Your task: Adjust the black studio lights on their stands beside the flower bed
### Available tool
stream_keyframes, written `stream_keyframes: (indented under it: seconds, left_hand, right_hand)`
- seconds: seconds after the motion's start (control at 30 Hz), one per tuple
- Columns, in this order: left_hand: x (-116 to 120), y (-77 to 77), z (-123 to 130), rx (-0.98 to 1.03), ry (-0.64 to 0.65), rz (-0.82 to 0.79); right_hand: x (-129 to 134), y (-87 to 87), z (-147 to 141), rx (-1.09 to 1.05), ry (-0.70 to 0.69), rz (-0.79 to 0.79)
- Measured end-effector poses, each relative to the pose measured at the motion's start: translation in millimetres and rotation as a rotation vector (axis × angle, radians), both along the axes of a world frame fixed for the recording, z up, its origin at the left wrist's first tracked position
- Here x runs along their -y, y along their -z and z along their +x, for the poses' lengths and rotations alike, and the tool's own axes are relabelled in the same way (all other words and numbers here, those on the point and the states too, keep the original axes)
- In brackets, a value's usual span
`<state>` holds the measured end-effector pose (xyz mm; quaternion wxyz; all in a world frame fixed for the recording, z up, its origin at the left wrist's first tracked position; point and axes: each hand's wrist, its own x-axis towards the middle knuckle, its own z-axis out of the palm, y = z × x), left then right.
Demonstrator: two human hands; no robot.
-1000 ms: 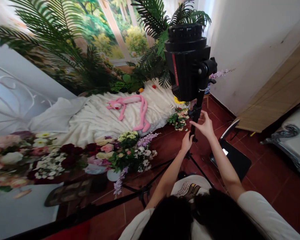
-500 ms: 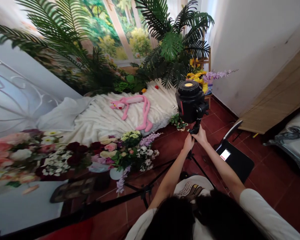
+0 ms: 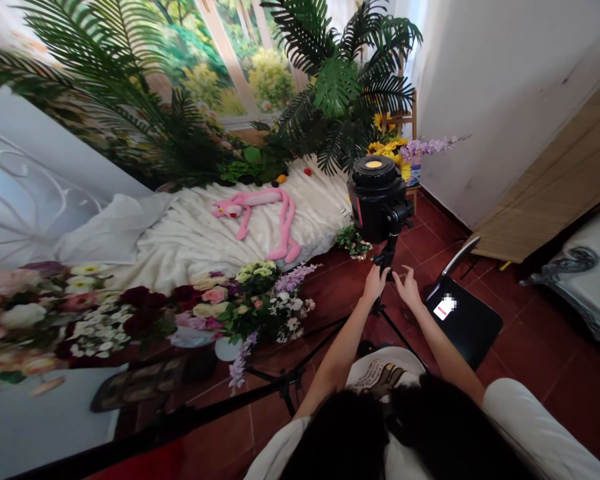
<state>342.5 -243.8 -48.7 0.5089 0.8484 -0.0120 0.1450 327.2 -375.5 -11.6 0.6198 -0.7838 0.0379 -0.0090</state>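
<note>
A black studio light [image 3: 375,200] stands upright on a black stand [image 3: 379,305] in front of me. My left hand [image 3: 375,283] has its fingers wrapped round the stand just under the light's mount [image 3: 386,253]. Just right of the stand, my right hand [image 3: 408,287] is off it, with thumb and fingers spread and nothing in them.
A black chair [image 3: 473,327] with a lit phone [image 3: 444,307] on it is at the right. Flower bunches [image 3: 215,307] and a black bar [image 3: 190,417] lie to the left. Behind are a white-draped bench [image 3: 180,233] with a pink plush toy [image 3: 285,223], and palm plants [image 3: 337,90].
My right hand has let go of the stand, opened and moved slightly right. My left hand stays at the stand. The whole view has shifted a little.
</note>
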Motion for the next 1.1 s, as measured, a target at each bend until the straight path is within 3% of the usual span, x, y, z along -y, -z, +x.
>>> stream_keyframes:
  seconds: [0.13,0.3,0.47,0.6,0.77,0.9,1.1]
  left_hand:
    - [1.0,1.3,0.6,0.005,-0.008,-0.013]
    - [0.8,-1.7,0.2,0.001,-0.010,-0.023]
    - [-9.7,-13.9,-7.8,0.033,0.006,-0.055]
    - [-35.7,-20.4,-23.6,0.086,-0.118,-0.092]
    - [-93.2,-19.6,-55.6,0.093,-0.397,-0.088]
    - [-147.0,-16.7,-97.6,0.103,-0.690,-0.074]
    - [-200.5,-15.8,-190.5,0.091,-1.091,-0.015]
  right_hand:
    - [-11.2,10.4,9.1,-0.435,0.071,0.595]
    - [-15.9,12.4,17.6,-0.572,0.072,0.738]
    - [-24.4,18.7,-5.0,-0.639,0.125,0.794]
    - [-47.2,15.8,-16.8,-0.774,-0.076,0.734]
    - [-98.1,0.5,-0.7,-0.733,-0.306,0.607]
    - [-152.4,-7.4,3.0,-0.701,-0.512,0.507]
    - [-238.1,-9.1,-48.9,-0.814,-0.807,0.412]
